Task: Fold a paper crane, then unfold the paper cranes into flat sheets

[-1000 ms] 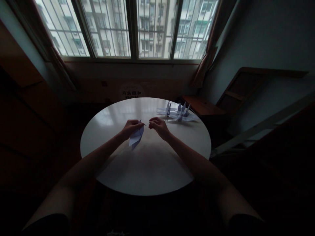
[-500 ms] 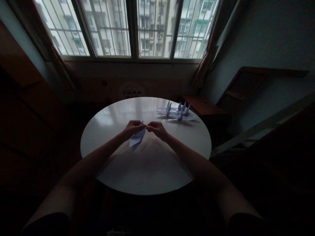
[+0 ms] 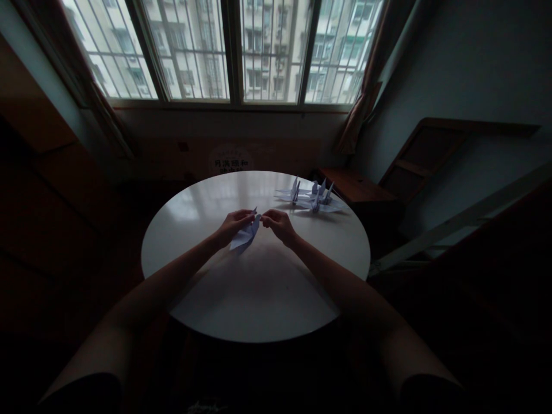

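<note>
Big window (image 3: pixel 190 52) up top, barred, apartment block outside. Round white table (image 3: pixel 259 305) below it, center of view, glossy, window light reflecting off the far left part. Room is dim; lower corners too dark to read.

Both arms reach in from the bottom corners, dark sleeves at the upper arm, forearms bare. Curtains (image 3: pixel 360 109) bunched at each side of the window. Low brown stand (image 3: pixel 360 187) just past the table's far right edge.

Crane cluster (image 3: pixel 316 201) on the far right of the table, white paper, wings spread, necks and tails up. They overlap, so can't give a firm count.

Left hand (image 3: pixel 233 226): thumb and fingers clamped on the held crane (image 3: pixel 246 234), near its upper end. Right hand (image 3: pixel 278 225): fingers curled, tips together, right at the crane's pointed end. Can't tell if they're pinching it or just beside it.

Held crane is between the hands, mid-table, tilted, broad wing hanging toward the wearer, narrow points up top.
</note>
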Demonstrator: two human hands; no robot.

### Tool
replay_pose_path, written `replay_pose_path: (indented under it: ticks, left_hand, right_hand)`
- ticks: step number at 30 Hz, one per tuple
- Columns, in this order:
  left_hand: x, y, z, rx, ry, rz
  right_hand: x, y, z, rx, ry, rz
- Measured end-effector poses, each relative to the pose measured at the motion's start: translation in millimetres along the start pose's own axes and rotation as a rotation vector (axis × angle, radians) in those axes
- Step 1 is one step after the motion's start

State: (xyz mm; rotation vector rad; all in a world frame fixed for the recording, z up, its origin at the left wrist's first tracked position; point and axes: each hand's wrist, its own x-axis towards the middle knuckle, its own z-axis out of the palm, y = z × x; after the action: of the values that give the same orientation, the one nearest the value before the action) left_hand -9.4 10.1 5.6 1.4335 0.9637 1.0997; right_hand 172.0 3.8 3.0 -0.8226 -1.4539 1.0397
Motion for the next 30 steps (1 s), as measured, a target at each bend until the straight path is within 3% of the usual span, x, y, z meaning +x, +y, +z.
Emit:
replay_pose_path:
  ticks: [4, 6, 8, 11, 16, 20, 25, 30]
  left_hand:
    - [7.4, -4.6, -5.4, 0.007, 0.172, -0.007]
    - [7.2, -4.7, -7.3, 0.014, 0.113, -0.066]
    - [4.9, -4.9, -7.6, -0.002, -0.040, -0.145]
    - [1.5, -8.0, -6.6, -0.024, -0.201, -0.196]
    - [3.1, -13.2, -7.2, -0.030, -0.162, -0.073]
    - [3.6, -8.8, -7.7, -0.089, -0.127, 0.003]
    - [-2.3, -2.4, -6.2, -0.068, -0.284, 0.005]
    - [-6.9, 1.2, -4.1, -0.067, -0.355, -0.028]
  right_hand:
    - [6.0, 0.8, -6.8, -0.032, 0.203, -0.055]
    - [7.9, 0.3, -10.0, -0.067, 0.270, -0.093]
    - [7.9, -0.8, -11.3, -0.112, 0.292, -0.124]
    - [4.9, -3.9, -8.6, -0.164, 0.251, -0.160]
    - [0.7, -8.9, -1.1, -0.121, 0.116, -0.156]
    - [2.0, -4.9, 1.0, -0.082, 0.077, 0.022]
    - [1.9, 2.4, 3.0, 0.020, 0.037, 0.224]
    - [-0.3, -1.5, 1.2, 0.055, 0.044, 0.105]
